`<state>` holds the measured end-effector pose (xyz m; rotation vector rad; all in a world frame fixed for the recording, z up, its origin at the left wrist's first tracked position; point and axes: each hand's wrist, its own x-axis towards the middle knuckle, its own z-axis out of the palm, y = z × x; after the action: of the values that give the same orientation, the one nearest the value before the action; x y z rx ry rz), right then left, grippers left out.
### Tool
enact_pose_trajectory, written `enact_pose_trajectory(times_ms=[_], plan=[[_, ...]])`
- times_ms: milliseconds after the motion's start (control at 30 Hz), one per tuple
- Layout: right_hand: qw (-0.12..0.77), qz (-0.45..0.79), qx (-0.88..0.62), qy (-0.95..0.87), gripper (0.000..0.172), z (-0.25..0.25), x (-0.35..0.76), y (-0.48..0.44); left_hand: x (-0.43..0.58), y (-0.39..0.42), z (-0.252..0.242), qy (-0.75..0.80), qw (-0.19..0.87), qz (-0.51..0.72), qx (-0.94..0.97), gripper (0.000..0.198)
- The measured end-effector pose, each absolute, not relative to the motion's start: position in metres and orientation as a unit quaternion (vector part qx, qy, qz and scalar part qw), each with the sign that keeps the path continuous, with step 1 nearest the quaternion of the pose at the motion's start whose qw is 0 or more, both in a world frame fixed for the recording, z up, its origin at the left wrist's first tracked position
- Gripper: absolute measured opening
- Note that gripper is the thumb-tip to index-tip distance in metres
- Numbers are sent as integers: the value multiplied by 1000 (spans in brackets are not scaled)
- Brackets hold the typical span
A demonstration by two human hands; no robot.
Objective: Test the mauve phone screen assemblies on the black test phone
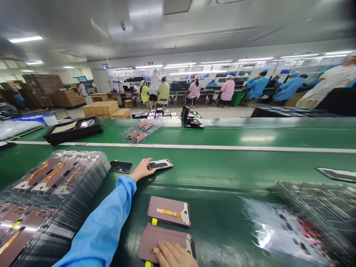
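Observation:
My left hand (141,170), in a blue sleeve, pinches the near end of a phone housing (160,164) with a pale edge and dark centre. A dark phone screen (121,167) with a yellow tab lies just left of that hand. At the bottom, my right hand (175,255) rests with its fingers stretched over a brownish phone display panel (164,235), near its ribbon; the thumb is hidden. Just beyond it lies another display panel (168,211) with an orange ribbon cable and a yellow tab below it.
Stacked clear trays (91,167) with display panels stand left. More clear plastic trays (319,207) lie right, near a phone part (338,174). Across the white strip (222,147) are a black box (73,129), a tray of panels (139,131) and a black fixture (191,118). Co-workers sit beyond.

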<state>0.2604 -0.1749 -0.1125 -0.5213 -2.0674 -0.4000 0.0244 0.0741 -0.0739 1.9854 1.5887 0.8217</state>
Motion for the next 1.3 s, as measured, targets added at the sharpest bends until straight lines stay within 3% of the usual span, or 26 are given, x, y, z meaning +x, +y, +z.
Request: enact_pose_trajectory(times_ms=[100, 333, 433, 600, 700, 833, 967, 1300], plan=[[456, -127, -241, -847, 33, -93, 276, -181, 19, 51, -71, 599, 240, 399, 651, 54], [599, 235, -437, -628, 23, -69, 321, -171, 17, -9, -43, 549, 350, 620, 438, 61], [629, 450, -473, -422, 45, -62, 335, -158, 27, -47, -31, 500, 420, 654, 383, 66], [587, 632, -354, -363, 47, -40, 345, -153, 56, -109, -30, 443, 549, 620, 343, 68], [575, 618, -340, -414, 56, -37, 346, -154, 72, -134, -34, 390, 619, 600, 323, 71], [582, 538, -380, -477, 46, -47, 343, -151, 85, -148, -38, 354, 664, 548, 366, 84], [545, 493, -370, -569, 57, -57, 339, -155, 88, -151, -41, 351, 673, 509, 405, 92], [418, 361, -366, -749, 51, -45, 332, -166, 91, -155, -44, 346, 649, 478, 480, 89]])
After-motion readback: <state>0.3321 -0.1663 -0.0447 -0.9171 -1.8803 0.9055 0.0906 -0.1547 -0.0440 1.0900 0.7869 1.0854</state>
